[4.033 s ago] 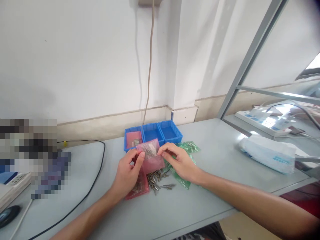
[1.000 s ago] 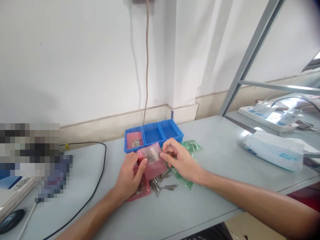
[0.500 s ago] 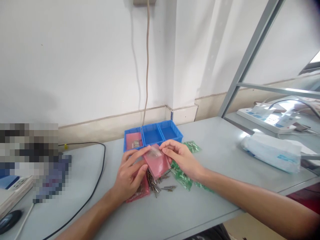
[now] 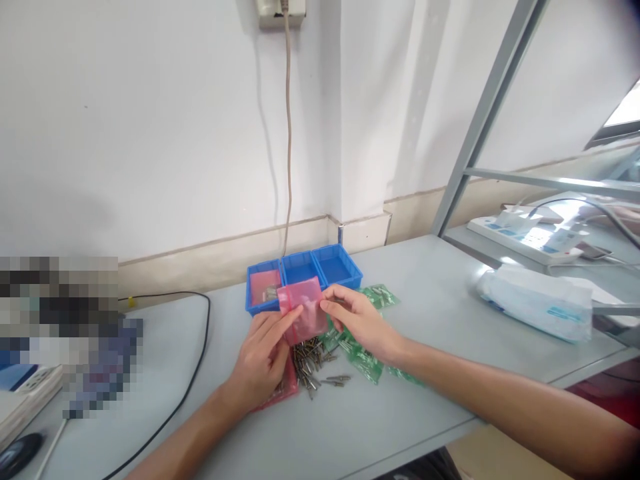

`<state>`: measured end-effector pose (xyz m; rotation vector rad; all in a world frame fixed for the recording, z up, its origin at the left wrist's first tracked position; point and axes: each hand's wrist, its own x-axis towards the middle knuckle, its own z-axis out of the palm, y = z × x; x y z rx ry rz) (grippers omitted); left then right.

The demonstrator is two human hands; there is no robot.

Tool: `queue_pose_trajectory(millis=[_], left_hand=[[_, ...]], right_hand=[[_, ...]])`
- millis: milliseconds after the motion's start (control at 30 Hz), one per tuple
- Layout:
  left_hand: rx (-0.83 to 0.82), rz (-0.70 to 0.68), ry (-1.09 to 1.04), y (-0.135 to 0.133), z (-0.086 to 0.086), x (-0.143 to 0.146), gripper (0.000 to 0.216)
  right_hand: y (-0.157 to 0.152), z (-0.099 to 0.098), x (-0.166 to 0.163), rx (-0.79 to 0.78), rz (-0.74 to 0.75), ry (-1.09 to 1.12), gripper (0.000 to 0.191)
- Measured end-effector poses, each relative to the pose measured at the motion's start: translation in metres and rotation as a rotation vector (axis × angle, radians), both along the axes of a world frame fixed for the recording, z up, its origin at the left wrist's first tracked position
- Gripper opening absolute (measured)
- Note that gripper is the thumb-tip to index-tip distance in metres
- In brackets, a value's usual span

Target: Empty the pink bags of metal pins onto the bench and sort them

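Note:
Between my two hands is a pink plastic zip bag (image 4: 306,305), held up above the table. My left hand (image 4: 263,353) has its fingers closed on the bag's left edge. At the opposite edge, my right hand (image 4: 357,320) pinches it between thumb and fingers. Under the bag lies a loose pile of small metal pins (image 4: 309,367). Another pink bag (image 4: 285,393) rests on the table, partly hidden by my left hand. Several green bags with metal pieces inside (image 4: 364,363) lie below and beside my right hand.
Behind my hands stand joined blue bins (image 4: 340,263); the left one holds a pink bag (image 4: 264,285) with metal pieces. A black cable (image 4: 203,353) curves along the left, near a mouse (image 4: 20,455). A white-blue plastic pack (image 4: 537,303) and metal shelf frame (image 4: 487,120) are right.
The pink bag has turned between my hands, and its zip edge now faces my left hand. Both hands still hold it. The view has shifted slightly.

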<state>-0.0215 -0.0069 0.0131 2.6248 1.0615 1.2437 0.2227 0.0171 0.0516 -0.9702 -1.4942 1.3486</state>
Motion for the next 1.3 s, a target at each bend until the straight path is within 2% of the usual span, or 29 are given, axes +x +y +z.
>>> queue_pose_trajectory(millis=[300, 567, 667, 800, 933, 1133, 1300], left_hand=[[-0.070, -0.001, -0.018, 0.004, -0.001, -0.002, 0.054], [-0.271, 0.091, -0.185, -0.002, 0.009, 0.004, 0.024], [-0.297, 0.158, -0.229, -0.002, 0.011, 0.005, 0.026], [-0.276, 0.221, -0.280, 0.001, 0.013, 0.006, 0.032], [-0.289, 0.191, -0.314, 0.002, 0.014, 0.008, 0.035], [-0.304, 0.141, -0.272, 0.001, 0.016, 0.008, 0.030], [-0.280, 0.110, -0.239, 0.000, 0.016, 0.005, 0.041]], right_hand=[[0.001, -0.008, 0.000, 0.012, 0.030, 0.057, 0.026], [0.002, -0.007, 0.001, 0.091, 0.067, -0.013, 0.033], [0.002, -0.008, 0.002, 0.118, 0.074, -0.027, 0.036], [-0.001, -0.005, 0.003, 0.134, 0.169, -0.053, 0.037], [-0.004, -0.007, 0.002, 0.184, 0.205, -0.094, 0.030], [-0.001, -0.009, 0.002, 0.190, 0.143, -0.070, 0.030], [-0.001, -0.005, 0.003, 0.195, 0.104, -0.043, 0.032]])
